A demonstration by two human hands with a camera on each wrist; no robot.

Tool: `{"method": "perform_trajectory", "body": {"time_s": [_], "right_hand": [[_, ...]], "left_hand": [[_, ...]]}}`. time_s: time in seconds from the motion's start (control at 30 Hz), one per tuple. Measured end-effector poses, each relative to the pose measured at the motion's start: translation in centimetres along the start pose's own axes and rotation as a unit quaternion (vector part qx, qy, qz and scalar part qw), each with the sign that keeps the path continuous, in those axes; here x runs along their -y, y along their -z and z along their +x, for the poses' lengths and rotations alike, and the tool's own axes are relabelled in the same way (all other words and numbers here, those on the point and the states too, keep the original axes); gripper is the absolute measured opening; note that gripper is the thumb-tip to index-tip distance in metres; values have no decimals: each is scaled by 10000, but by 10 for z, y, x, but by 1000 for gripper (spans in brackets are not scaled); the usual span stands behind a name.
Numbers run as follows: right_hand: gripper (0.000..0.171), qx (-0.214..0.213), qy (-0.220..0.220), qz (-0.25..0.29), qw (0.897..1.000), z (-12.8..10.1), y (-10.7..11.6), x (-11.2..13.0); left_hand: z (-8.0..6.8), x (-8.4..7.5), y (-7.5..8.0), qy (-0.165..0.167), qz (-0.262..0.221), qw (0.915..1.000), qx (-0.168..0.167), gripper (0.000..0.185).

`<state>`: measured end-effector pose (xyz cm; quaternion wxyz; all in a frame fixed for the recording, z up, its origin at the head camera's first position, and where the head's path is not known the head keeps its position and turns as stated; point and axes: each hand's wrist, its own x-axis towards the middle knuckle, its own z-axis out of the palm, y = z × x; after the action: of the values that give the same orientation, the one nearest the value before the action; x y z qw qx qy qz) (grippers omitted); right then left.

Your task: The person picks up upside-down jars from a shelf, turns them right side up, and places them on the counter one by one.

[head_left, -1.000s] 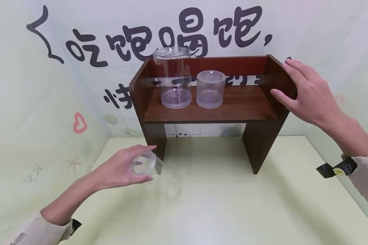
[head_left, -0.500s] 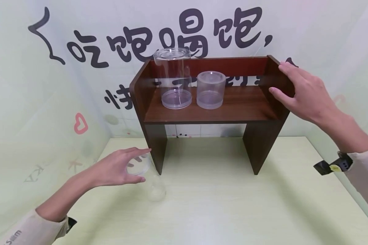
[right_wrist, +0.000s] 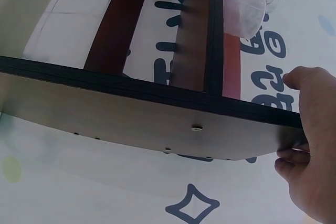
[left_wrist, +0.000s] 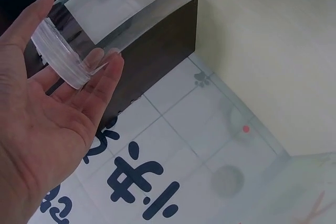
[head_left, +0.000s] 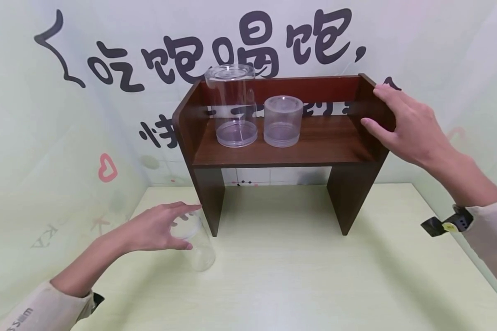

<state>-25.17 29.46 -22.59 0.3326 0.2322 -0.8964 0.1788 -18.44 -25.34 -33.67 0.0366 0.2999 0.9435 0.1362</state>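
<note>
My left hand (head_left: 153,230) holds a clear jar (head_left: 201,258) by its upper end, at the left front of a dark brown wooden shelf (head_left: 327,140). The jar looks close to upright, low over the pale table or on it; I cannot tell which. In the left wrist view, a ribbed clear lid or rim (left_wrist: 60,56) sits between thumb and fingers. My right hand (head_left: 418,131) grips the upper edge of the shelf's right side panel, thumb on the inner face. On the shelf board stand a tall clear jar (head_left: 234,108) at left and a shorter clear jar (head_left: 282,124) beside it.
The pale table (head_left: 273,276) spreads in front of and beneath the shelf. Behind it hangs a light backdrop (head_left: 107,23) with large black characters. The shelf's left side panel (head_left: 209,202) stands just right of my left fingertips.
My left hand has moved slightly left, and the jar in it has swung from a strong slant to nearly upright. My right hand has slid a little left along the panel.
</note>
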Motion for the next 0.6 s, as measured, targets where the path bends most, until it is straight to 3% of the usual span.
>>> {"method": "perform_trajectory", "body": {"time_s": [0.27, 0.6], "right_hand": [[65, -118, 38, 51, 9999, 0, -3, -1], [65, -193, 79, 3, 9998, 0, -3, 0]], "left_hand": [[-3, 3, -5, -30, -51, 9999, -107, 90], [-3, 2, -6, 163, 91, 9997, -158, 92]]}}
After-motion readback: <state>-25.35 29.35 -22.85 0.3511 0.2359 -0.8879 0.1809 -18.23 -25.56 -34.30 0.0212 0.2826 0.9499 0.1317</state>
